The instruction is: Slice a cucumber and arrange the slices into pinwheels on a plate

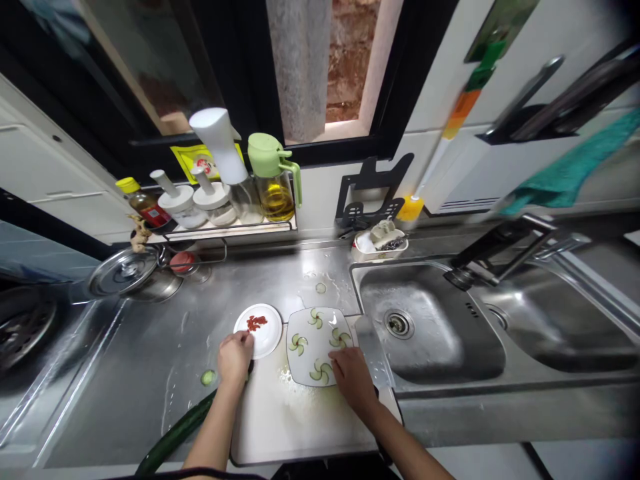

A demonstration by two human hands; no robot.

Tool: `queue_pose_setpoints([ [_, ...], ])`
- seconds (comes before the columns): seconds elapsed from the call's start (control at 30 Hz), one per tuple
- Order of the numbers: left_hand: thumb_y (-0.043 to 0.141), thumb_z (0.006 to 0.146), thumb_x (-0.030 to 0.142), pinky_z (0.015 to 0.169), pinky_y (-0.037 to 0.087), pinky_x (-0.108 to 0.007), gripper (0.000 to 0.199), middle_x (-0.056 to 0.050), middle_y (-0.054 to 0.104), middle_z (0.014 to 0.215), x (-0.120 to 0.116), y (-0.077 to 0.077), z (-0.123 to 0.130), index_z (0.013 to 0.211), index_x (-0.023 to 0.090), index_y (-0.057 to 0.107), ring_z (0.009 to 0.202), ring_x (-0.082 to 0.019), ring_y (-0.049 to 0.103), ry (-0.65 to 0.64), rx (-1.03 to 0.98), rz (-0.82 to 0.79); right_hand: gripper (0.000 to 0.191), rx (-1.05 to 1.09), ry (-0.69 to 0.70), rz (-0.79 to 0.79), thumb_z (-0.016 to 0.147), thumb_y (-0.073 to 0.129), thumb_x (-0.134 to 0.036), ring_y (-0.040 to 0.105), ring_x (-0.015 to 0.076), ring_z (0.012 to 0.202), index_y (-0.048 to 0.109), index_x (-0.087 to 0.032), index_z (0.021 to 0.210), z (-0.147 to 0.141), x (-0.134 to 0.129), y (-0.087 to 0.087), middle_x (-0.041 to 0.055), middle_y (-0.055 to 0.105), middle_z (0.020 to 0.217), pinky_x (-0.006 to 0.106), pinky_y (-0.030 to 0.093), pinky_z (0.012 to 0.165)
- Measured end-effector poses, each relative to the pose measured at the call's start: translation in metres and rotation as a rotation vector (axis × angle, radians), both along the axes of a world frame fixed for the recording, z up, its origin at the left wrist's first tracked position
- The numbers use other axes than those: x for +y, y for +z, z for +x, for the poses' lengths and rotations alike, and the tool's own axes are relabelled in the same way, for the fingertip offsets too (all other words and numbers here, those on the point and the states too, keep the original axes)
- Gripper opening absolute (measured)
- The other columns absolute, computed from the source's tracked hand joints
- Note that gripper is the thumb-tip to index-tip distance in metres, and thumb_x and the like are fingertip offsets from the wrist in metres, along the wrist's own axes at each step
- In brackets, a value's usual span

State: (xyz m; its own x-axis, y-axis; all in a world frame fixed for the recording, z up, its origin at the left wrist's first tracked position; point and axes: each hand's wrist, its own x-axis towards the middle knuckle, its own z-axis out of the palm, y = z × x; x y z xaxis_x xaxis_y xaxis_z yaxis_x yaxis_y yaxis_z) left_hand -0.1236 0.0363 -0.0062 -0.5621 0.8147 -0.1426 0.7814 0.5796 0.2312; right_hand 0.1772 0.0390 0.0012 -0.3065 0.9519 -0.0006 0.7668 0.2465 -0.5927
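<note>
A squarish white plate (319,344) lies on the white cutting board (295,430). Several pinwheels of thin cucumber slices (299,344) are laid out on it, with small red bits at the middle of some. My right hand (354,379) is over the plate's right side, fingertips together near the lower pinwheels. At the lower left rim of a small round white plate (273,333), my left hand (235,357) has its fingers closed. Chopped red pieces (257,323) lie on that plate. Whatever either hand pinches is hidden or too small to make out.
A whole cucumber (175,430) and a cucumber end (207,377) lie on the steel counter to the left. The double sink (425,320) with its faucet (495,257) is on the right. An oil bottle (273,180) and seasoning jars (180,207) stand on a rack behind.
</note>
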Motion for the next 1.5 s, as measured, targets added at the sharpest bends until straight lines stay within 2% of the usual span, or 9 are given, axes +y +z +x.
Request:
queue_pose_setpoints([
  [0.3,0.048,0.081,0.031,0.084,0.043,-0.029,0.032,-0.010,0.072,0.094,0.002,-0.003,-0.007,0.096,0.018,0.072,0.090,-0.022,0.064,-0.014,0.010,0.007,0.021,0.019,-0.017,0.027,0.082,0.049,-0.012,0.052,0.0219,0.086,0.069,-0.016,0.089,-0.002,-0.001,-0.005,0.0071,0.064,0.083,0.033,0.039,0.083],
  [0.53,0.047,0.081,0.031,0.082,0.043,-0.028,0.029,-0.009,0.072,0.090,0.001,0.001,-0.005,0.088,0.017,0.072,0.087,-0.022,0.064,0.002,-0.019,0.039,0.021,-0.004,-0.013,0.018,0.082,0.049,-0.012,0.052,0.0215,0.085,0.069,-0.017,0.088,-0.002,0.002,-0.004,0.0070,0.063,0.082,0.034,0.038,0.083],
  [0.63,0.048,0.080,0.034,0.080,0.044,-0.029,0.028,-0.008,0.072,0.088,-0.006,0.006,0.001,0.084,0.018,0.071,0.084,-0.021,0.064,0.010,-0.073,0.116,0.021,0.003,-0.020,0.006,0.082,0.049,-0.013,0.051,0.0219,0.086,0.069,-0.017,0.089,-0.001,0.002,-0.003,0.0073,0.063,0.083,0.033,0.039,0.082],
  [0.73,0.050,0.080,0.036,0.079,0.045,-0.029,0.026,-0.006,0.072,0.086,-0.019,0.011,0.019,0.083,0.020,0.071,0.080,-0.020,0.064,-0.037,-0.163,0.236,0.021,0.006,-0.024,0.008,0.082,0.050,-0.012,0.050,0.0219,0.087,0.069,-0.017,0.090,0.002,0.002,-0.002,0.0077,0.063,0.083,0.032,0.039,0.082],
  [0.83,0.051,0.080,0.035,0.077,0.046,-0.030,0.023,-0.005,0.071,0.083,-0.032,0.014,0.050,0.078,0.021,0.070,0.080,-0.020,0.063,-0.196,-0.295,0.325,0.021,-0.003,-0.033,-0.006,0.082,0.050,-0.012,0.050,0.0220,0.087,0.069,-0.017,0.090,0.004,-0.001,0.000,0.0074,0.062,0.083,0.032,0.039,0.082],
  [0.97,0.053,0.080,0.027,0.073,0.048,-0.030,0.017,-0.004,0.070,0.080,-0.043,0.012,0.097,0.074,0.021,0.068,0.078,-0.018,0.062,-0.399,-0.437,0.380,0.021,-0.017,-0.043,-0.031,0.083,0.049,-0.013,0.050,0.0223,0.086,0.068,-0.017,0.089,0.004,-0.006,0.003,0.0075,0.062,0.083,0.033,0.038,0.082],
  [1.1,0.055,0.079,0.021,0.070,0.047,-0.029,0.013,-0.003,0.067,0.074,-0.047,0.007,0.127,0.070,0.020,0.065,0.075,-0.017,0.061,-0.467,-0.489,0.368,0.021,-0.009,-0.032,-0.023,0.083,0.048,-0.013,0.050,0.0211,0.085,0.067,-0.018,0.087,0.002,-0.012,0.004,0.0063,0.062,0.082,0.032,0.037,0.081],
  [1.27,0.055,0.079,0.018,0.069,0.046,-0.029,0.013,-0.003,0.065,0.070,-0.047,-0.002,0.141,0.070,0.020,0.064,0.073,-0.017,0.059,-0.525,-0.450,0.369,0.020,0.000,-0.018,0.002,0.082,0.049,-0.011,0.050,0.0198,0.083,0.067,-0.019,0.082,-0.001,-0.019,0.000,0.0046,0.062,0.080,0.032,0.036,0.083],
  [1.5,0.054,0.079,0.016,0.070,0.044,-0.029,0.014,-0.003,0.064,0.070,-0.044,-0.004,0.147,0.070,0.019,0.064,0.072,-0.017,0.057,-0.546,-0.394,0.353,0.019,-0.008,0.009,0.022,0.084,0.048,-0.011,0.050,0.0188,0.082,0.065,-0.019,0.081,-0.005,-0.024,-0.003,0.0038,0.061,0.080,0.031,0.036,0.079],
])
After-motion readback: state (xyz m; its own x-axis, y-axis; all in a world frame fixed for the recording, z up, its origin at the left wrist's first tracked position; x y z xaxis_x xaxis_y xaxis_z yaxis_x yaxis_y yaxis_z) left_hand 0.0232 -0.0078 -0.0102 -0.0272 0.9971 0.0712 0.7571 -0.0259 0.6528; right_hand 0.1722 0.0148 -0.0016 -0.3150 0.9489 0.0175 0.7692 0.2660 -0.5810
